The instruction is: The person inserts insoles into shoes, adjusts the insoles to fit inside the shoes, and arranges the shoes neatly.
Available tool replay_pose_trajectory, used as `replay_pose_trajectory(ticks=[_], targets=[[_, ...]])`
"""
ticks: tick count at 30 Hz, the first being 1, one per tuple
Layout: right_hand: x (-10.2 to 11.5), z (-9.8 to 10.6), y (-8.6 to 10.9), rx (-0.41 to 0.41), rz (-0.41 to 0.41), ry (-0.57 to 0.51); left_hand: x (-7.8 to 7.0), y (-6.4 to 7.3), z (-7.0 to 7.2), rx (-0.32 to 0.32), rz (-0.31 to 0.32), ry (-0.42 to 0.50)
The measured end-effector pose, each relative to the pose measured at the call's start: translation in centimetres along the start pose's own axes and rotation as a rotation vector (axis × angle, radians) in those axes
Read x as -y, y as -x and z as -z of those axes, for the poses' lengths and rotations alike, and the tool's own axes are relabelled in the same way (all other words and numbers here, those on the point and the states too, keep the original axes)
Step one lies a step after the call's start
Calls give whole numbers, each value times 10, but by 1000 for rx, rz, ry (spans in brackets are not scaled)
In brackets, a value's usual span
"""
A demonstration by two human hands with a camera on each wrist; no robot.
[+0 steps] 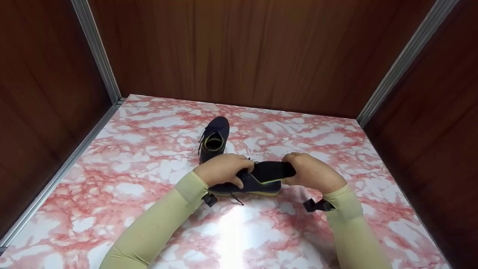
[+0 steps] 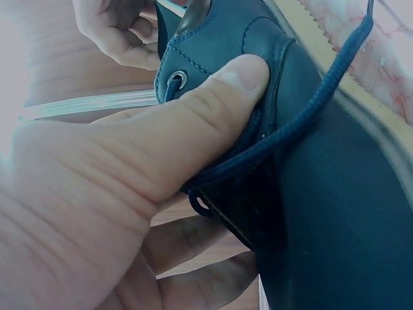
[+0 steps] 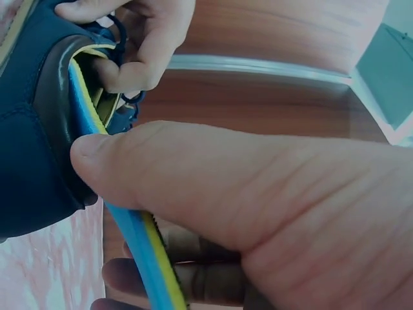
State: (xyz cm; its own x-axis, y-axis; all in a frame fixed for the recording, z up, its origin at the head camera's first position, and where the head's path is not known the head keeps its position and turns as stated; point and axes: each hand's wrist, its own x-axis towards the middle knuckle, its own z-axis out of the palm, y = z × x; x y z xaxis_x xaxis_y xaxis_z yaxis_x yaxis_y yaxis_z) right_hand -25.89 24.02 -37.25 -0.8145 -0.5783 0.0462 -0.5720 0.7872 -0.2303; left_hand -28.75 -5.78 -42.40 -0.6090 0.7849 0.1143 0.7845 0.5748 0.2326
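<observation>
A dark navy lace-up shoe (image 1: 261, 188) with a yellowish sole lies sideways on the table, toe to the left. My left hand (image 1: 226, 170) grips it around the lace area, thumb pressed on the upper beside an eyelet (image 2: 178, 79) and fingers at the opening. An insole (image 1: 274, 170), black on top with blue and yellow layers along its edge (image 3: 139, 239), stands partly in the shoe's opening. Its outer end is pinched between thumb and fingers of my right hand (image 1: 313, 172). The insole's front part is hidden inside the shoe. A loose lace (image 2: 322, 97) hangs across the upper.
A second navy shoe (image 1: 216, 136) stands upright behind my left hand, toe pointing away. The table (image 1: 157, 220) has a red-and-white marbled top. Brown wood panels (image 1: 239, 52) with metal edge strips (image 1: 95, 48) enclose it at the back and sides.
</observation>
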Motion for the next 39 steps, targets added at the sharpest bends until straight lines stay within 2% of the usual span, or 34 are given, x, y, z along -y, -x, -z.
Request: replay_pose_trajectory(ticks=[10, 24, 28, 35, 39], targets=[[0, -1, 0, -29, 30, -7, 0, -2, -1, 2, 10, -12], [3, -6, -4, -9, 25, 13, 0, -1, -1, -7, 17, -26], [5, -7, -5, 3, 1, 17, -1, 0, 0, 0, 18, -19], [3, -6, -6, 94, -80, -5, -1, 0, 0, 14, 12, -2], [0, -2, -4, 92, -87, -9, -1, -1, 0, 10, 8, -7]])
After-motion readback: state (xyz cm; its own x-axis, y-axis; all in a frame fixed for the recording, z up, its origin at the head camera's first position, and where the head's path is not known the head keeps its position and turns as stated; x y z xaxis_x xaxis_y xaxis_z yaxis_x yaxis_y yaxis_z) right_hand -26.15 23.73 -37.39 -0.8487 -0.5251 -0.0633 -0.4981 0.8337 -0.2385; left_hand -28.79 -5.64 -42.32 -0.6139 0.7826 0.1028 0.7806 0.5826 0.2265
